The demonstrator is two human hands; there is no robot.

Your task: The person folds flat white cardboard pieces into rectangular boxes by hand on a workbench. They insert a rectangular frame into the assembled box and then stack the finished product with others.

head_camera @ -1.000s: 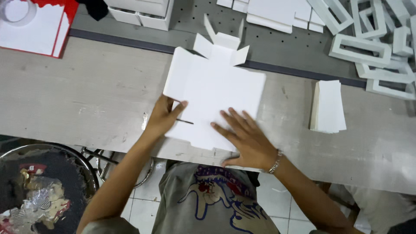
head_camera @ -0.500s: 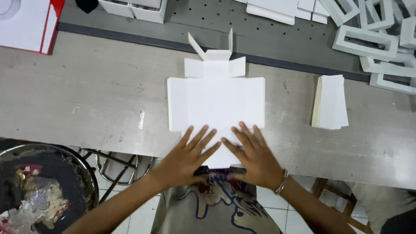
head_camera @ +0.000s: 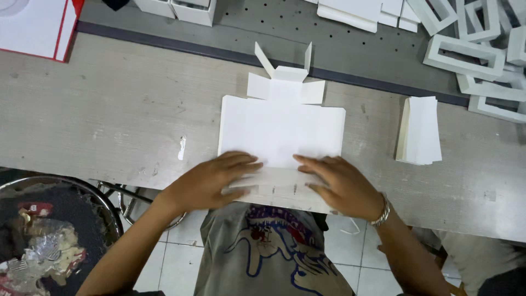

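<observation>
A flat white die-cut cardboard box blank lies on the grey worktable, its small flaps pointing away from me. Both hands rest flat on its near flap by the table's front edge. My left hand presses the left part of that flap with fingers pointing right. My right hand, with a metal bracelet at the wrist, presses the right part with fingers pointing left. The near flap looks bent along a crease under the fingers.
A stack of white card sheets lies to the right of the blank. White rectangular frames pile up at the far right. White boxes and a red-edged white board sit at the back. A round metal stool stands lower left.
The blank was turned and squared to the table. Both hands slid together onto its near flap, fingers now pointing inward, and the flap has begun to fold.
</observation>
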